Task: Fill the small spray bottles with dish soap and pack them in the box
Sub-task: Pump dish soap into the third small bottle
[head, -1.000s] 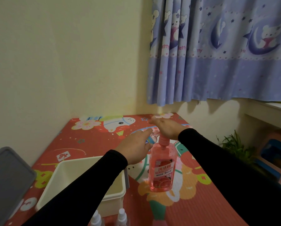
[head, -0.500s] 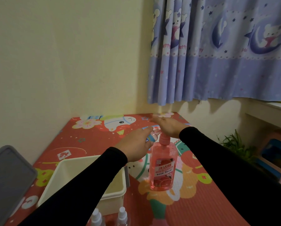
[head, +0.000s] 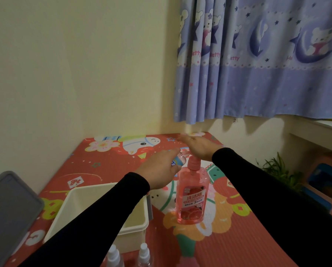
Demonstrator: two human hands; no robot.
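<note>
I am in the filling step. My left hand grips a small spray bottle and holds its mouth at the pump spout of the dish soap bottle. My right hand lies flat, fingers straight, on the pump head. I judge the next press must be slow, with the mouth kept under the spout. The soap bottle looks nearly full of pink liquid. The box, below my left wrist, shows nothing inside where I can see. Two more spray bottles stand near my left elbow.
</note>
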